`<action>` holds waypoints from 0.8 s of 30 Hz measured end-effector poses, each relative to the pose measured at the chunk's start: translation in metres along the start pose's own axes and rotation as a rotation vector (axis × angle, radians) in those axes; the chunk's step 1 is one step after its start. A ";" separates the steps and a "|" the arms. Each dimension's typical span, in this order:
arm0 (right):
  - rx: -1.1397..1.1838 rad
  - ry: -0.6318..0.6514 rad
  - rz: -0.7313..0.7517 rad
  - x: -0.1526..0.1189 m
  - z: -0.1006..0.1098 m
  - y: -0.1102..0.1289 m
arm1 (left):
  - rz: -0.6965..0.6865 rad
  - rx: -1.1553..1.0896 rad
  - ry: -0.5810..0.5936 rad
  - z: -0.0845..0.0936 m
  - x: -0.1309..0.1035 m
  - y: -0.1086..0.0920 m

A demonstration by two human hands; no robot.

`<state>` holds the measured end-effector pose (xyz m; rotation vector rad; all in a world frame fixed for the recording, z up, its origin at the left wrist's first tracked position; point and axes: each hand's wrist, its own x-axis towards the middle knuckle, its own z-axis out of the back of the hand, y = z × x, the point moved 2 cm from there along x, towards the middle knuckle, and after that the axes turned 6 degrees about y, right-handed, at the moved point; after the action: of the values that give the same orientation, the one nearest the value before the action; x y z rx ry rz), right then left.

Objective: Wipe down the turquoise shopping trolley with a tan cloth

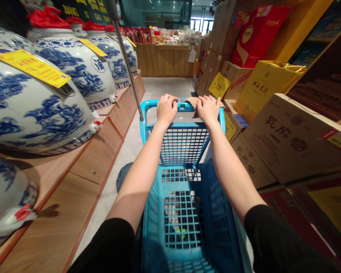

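Lining the left side, big blue-and-white porcelain jars (pixel 34 102) sit on stepped wooden shelves (pixel 82 174), their mouths capped with red cloth (pixel 47 19) and each carrying a slanted yellow price tag (pixel 34 67) whose print is too small to read. A thin metal pole (pixel 126 62) slants down from the top edge to the near-left corner of the blue shopping cart (pixel 184 197), just beside the shelf fronts. The cart fills the narrow aisle of pale floor (pixel 165 87), with the jars close on one side and stacked goods close on the other; its mesh basket looks bare apart from something dark and green seen through the bottom grid.

The left hand (pixel 166 107) is curled over the cart's far rail, fingers folded down on it, forearm stretched straight forward from a black sleeve. The right hand (pixel 208 108) grips the same rail near its right corner, fingers likewise wrapped over, touching a bit of brown cardboard lying at the rail.

Beyond them a wooden counter (pixel 165 58) closes the aisle, with packaged goods on top. To the right stand brown cartons (pixel 287 132) printed with Chinese characters, a yellow diamond sign (pixel 219 85) reading 230, a yellow gift bag (pixel 263 87), and red boxes (pixel 255 34) stacked higher up.
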<state>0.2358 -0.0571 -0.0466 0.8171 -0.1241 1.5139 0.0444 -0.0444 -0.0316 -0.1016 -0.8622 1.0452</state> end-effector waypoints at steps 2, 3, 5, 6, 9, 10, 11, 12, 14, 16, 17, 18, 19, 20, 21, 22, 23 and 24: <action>-0.046 -0.033 -0.018 0.001 0.001 -0.008 | 0.000 0.003 0.002 0.000 0.000 0.000; -0.062 -0.036 -0.019 0.001 0.001 -0.009 | 0.003 0.007 0.005 0.000 0.000 -0.001; -0.083 -0.021 -0.027 -0.001 0.000 -0.007 | 0.007 0.015 0.012 0.000 0.000 -0.002; -0.094 -0.002 -0.036 -0.001 0.001 -0.004 | 0.009 0.018 0.015 0.000 0.000 -0.002; -0.132 0.078 -0.069 0.001 0.005 0.004 | 0.014 0.021 0.021 0.000 0.000 -0.002; -0.154 0.109 -0.073 0.004 0.008 0.004 | 0.016 0.020 0.021 0.001 0.000 -0.003; -0.181 0.140 -0.073 0.008 0.011 0.003 | 0.018 0.018 0.021 0.001 0.000 -0.002; -0.211 0.177 -0.074 0.012 0.015 0.000 | 0.019 0.014 0.020 0.001 0.000 -0.002; -0.247 0.261 -0.088 0.021 0.022 -0.012 | 0.017 0.005 0.017 0.001 0.000 -0.002; -0.230 0.335 -0.102 0.028 0.029 -0.029 | 0.008 -0.003 0.014 0.000 0.001 -0.002; -0.207 0.352 -0.098 0.029 0.032 -0.038 | 0.005 -0.005 0.013 0.000 0.001 -0.001; -0.179 0.351 -0.086 0.028 0.035 -0.047 | 0.003 -0.006 0.012 0.000 0.001 -0.001; -0.145 0.334 -0.066 0.025 0.037 -0.056 | 0.003 -0.006 0.012 0.000 0.001 -0.001; -0.103 0.309 -0.048 0.021 0.038 -0.064 | 0.005 -0.007 0.011 -0.001 0.001 0.000; -0.053 0.281 -0.036 0.017 0.038 -0.072 | 0.006 -0.008 0.010 -0.001 0.001 0.000; 0.004 0.255 -0.030 0.011 0.038 -0.078 | 0.006 -0.011 0.009 -0.001 0.001 0.000; 0.065 0.235 -0.031 0.006 0.036 -0.085 | 0.004 -0.016 0.011 -0.001 0.001 0.000; 0.126 0.220 -0.037 0.001 0.034 -0.090 | 0.002 -0.022 0.013 -0.001 0.001 -0.001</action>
<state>0.3313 -0.0615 -0.0567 0.7425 0.1498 1.5777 0.0455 -0.0441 -0.0313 -0.1274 -0.8620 1.0359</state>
